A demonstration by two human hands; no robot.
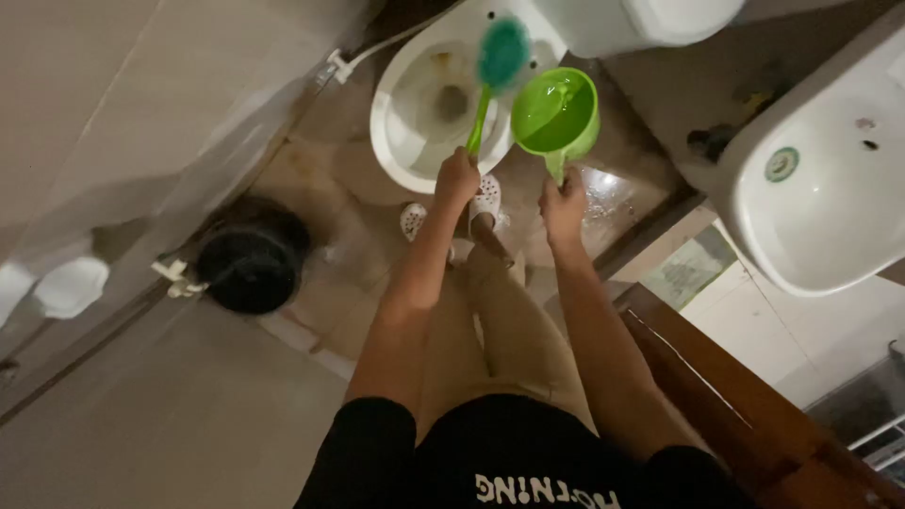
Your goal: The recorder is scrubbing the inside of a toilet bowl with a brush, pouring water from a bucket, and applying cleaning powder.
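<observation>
My left hand (pixel 458 178) grips the green handle of a toilet brush (pixel 499 58) whose teal bristle head hovers over the white toilet bowl (pixel 396 132). My right hand (pixel 564 205) holds a green plastic dipper (pixel 557 114) by its handle, level and just right of the bowl, with water inside it. Both arms reach forward. My feet in white perforated clogs (pixel 487 202) stand in front of the bowl.
A white washbasin (pixel 816 193) juts in at the right. A dark round bucket (pixel 252 260) sits on the floor at the left by a white tap (pixel 175 278). A brown wooden door edge (pixel 716 386) runs along the lower right. The floor by the toilet looks wet.
</observation>
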